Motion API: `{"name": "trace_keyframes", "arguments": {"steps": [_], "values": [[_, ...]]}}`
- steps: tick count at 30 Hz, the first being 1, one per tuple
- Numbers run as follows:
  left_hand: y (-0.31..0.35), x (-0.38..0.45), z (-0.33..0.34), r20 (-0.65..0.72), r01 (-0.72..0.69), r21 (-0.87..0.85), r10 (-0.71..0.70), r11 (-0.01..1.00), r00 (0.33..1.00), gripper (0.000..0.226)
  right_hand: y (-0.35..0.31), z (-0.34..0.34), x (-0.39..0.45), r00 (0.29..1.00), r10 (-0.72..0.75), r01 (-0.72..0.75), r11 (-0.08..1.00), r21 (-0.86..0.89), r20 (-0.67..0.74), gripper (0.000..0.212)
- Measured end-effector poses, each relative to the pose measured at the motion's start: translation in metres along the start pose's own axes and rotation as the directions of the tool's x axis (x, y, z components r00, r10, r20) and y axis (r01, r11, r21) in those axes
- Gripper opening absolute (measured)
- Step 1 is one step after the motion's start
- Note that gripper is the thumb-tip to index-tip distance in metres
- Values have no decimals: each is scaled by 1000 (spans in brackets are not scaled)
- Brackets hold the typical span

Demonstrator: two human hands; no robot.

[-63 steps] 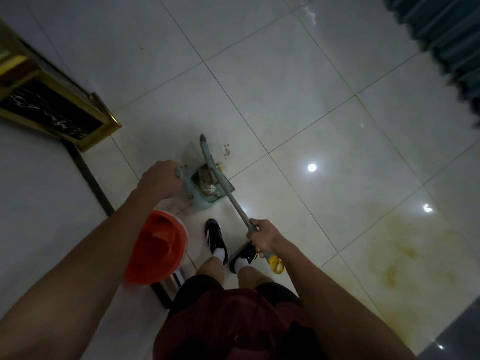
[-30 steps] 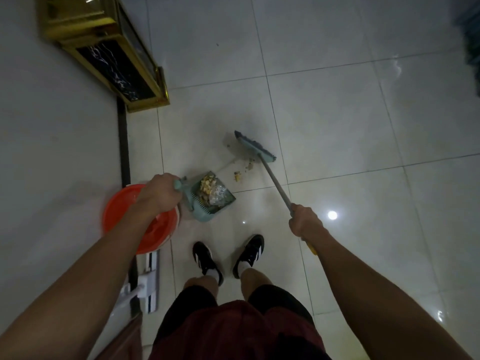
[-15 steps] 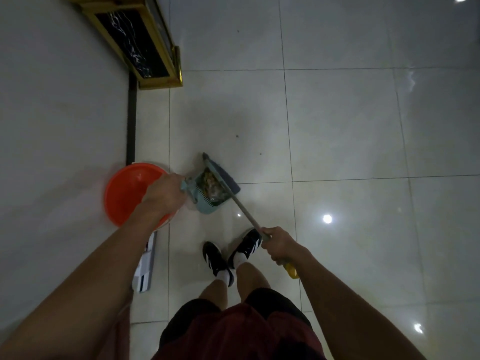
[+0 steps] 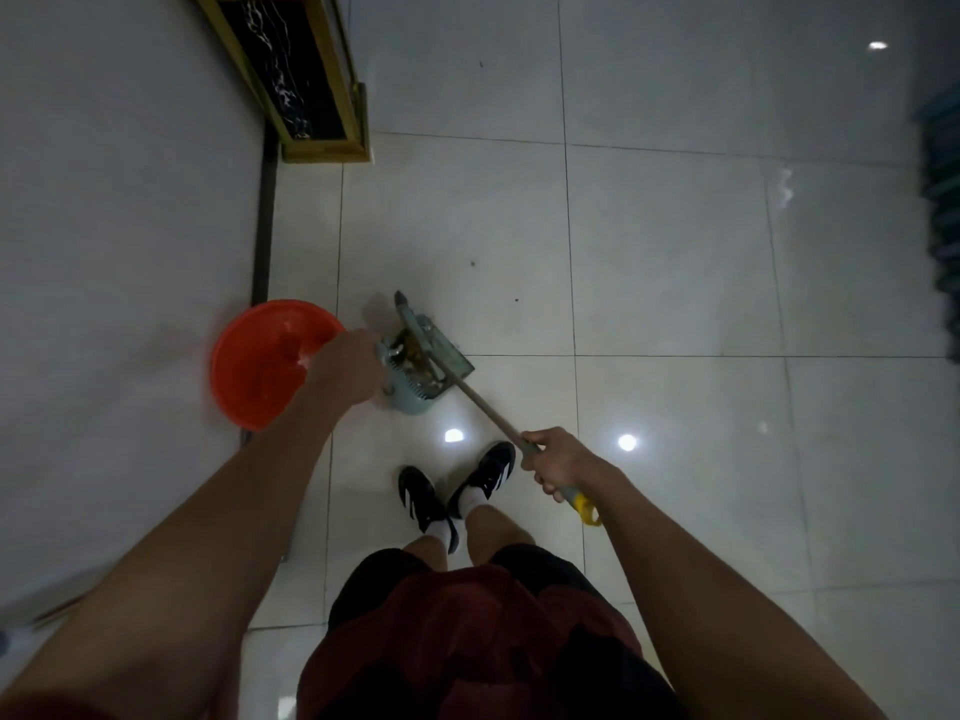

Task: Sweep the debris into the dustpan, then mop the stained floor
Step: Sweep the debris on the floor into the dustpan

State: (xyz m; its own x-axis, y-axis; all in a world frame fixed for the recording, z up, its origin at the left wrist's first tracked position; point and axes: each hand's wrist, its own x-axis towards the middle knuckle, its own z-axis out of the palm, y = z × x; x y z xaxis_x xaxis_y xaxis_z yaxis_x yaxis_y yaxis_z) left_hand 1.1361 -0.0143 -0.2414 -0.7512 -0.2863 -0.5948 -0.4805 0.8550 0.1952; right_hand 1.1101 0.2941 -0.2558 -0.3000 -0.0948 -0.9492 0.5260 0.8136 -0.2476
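Note:
A light blue dustpan [image 4: 451,358] rests on the white tiled floor [image 4: 675,283] just ahead of my feet, with brownish debris [image 4: 410,351] inside it. My left hand [image 4: 345,374] grips the dustpan's handle at its left side. A broom [image 4: 415,324] lies across the pan, its head at the pan's far edge and its stick running back to the right. My right hand [image 4: 558,462] is closed round the stick near its yellow end [image 4: 587,511].
An orange bucket [image 4: 265,361] stands on the floor directly left of the dustpan, partly behind my left hand. A gold-framed black panel [image 4: 296,70] runs along the wall at upper left. My black shoes [image 4: 454,491] are just behind the pan. Small dark specks dot the tiles beyond the pan.
The broom swept loose bits toward the dustpan and now lies over it. The stained patch seen earlier at lower right is out of view.

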Motion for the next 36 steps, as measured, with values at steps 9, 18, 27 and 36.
{"name": "trace_keyframes", "arguments": {"steps": [9, 18, 27, 36], "values": [[-20, -21, 7, 1, 45, -61, -45, 997, 999, 14, -7, -12, -25, 989, -53, 39, 995, -97, -137, 51], [-5, -25, 7, 3, 91, -83, -91, 992, 996, 9, -34, -63, 4, 967, -111, 89, 991, -103, -231, 56], [27, -9, 11, -7, 206, -262, -216, 943, 976, 12, -86, -146, 80, 939, -270, 128, 851, -509, -214, 50], [66, 2, 25, -18, 317, -315, -340, 895, 940, 17, -127, -197, 128, 940, -333, 152, 609, -779, -76, 26]]}}
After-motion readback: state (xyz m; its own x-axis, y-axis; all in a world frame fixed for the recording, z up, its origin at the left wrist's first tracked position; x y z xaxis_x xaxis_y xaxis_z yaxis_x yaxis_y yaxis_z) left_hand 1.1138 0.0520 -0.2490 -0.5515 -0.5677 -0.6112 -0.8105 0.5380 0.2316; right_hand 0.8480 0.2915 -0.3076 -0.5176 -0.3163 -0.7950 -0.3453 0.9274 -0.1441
